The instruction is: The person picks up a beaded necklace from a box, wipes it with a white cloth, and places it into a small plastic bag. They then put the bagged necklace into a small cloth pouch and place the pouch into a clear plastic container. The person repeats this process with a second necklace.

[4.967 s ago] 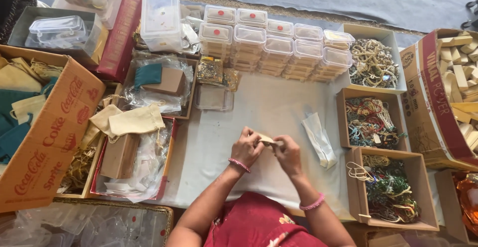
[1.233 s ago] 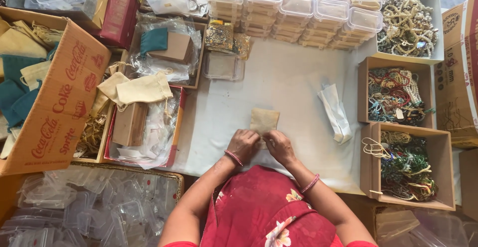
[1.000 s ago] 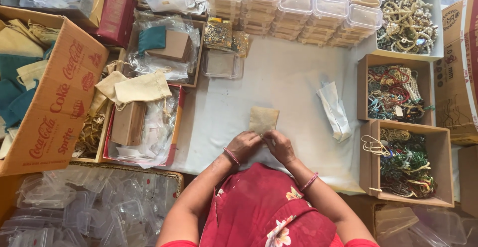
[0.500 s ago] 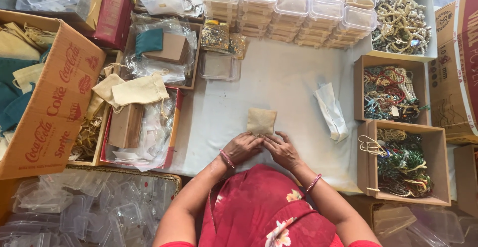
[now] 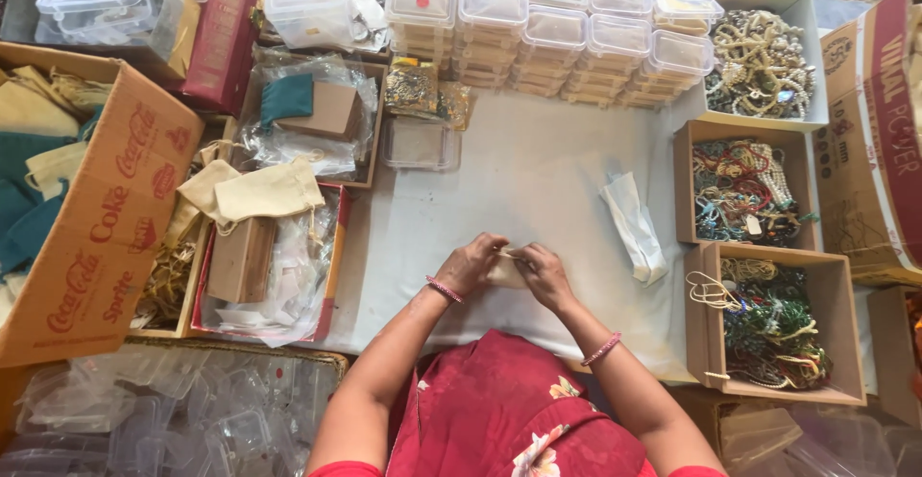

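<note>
Pale grey cloth covers the tabletop (image 5: 519,179), and it bears the same clutter as in the earlier pictures: the big brown cardboard carton with red lettering (image 5: 91,218) at nine o'clock, the stacked clear plastic lidded boxes (image 5: 547,30) at twelve, the open cardboard tray of red and white bead strings (image 5: 744,189) at three and the tray of green bead strings (image 5: 773,323) at four. None of these has changed relative to the others; only the camera's framing has drifted a little. What has changed is at the centre. Half a second ago the small flat beige cloth pouch (image 5: 506,268) lay spread on the cloth just beyond the fingertips, its whole square showing. Now it is gathered up between the two hands and mostly hidden, with only a pale corner showing between them near six o'clock. The left hand (image 5: 473,264) is curled over its left side and the right hand (image 5: 544,275) over its right, each grip pinched shut on the fabric, fingertips almost touching. I judge that the pouch has gone from being pressed flat to being worked in the fingers, much as it was held five seconds ago. The crumpled white plastic bag (image 5: 634,227), at two o'clock from the hands, lies apart from them and untouched as before.
</note>
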